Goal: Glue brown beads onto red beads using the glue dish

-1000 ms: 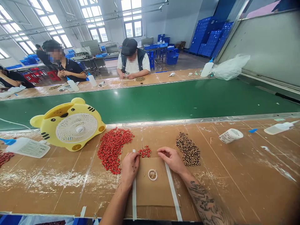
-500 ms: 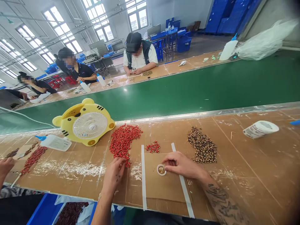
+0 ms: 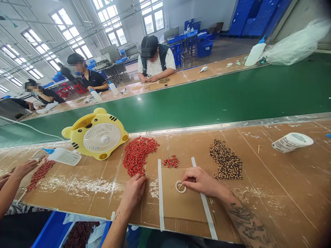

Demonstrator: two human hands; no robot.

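My right hand (image 3: 199,182) rests on a brown cardboard pad (image 3: 184,205), its fingertips at the rim of a small round dish (image 3: 180,186) with something gold-coloured inside. My left hand (image 3: 133,193) lies curled at the lower edge of a large pile of red beads (image 3: 139,156). Whether either hand pinches something small, I cannot tell. A smaller cluster of red beads (image 3: 170,161) sits above the pad, between two white tape strips (image 3: 160,194). To the right lies a heap of dark, speckled beads (image 3: 226,160).
A yellow tiger-shaped fan (image 3: 95,134) and a glue bottle (image 3: 64,156) stand on the bench. A neighbour's hand (image 3: 24,169) reaches beside a red bead strip (image 3: 40,175). Behind runs a green conveyor belt (image 3: 181,96), with co-workers (image 3: 155,58) beyond it.
The view has swung left. My right hand has moved down onto the dish, and my left hand sits lower at the red pile. A neighbour's hand has entered at the left.
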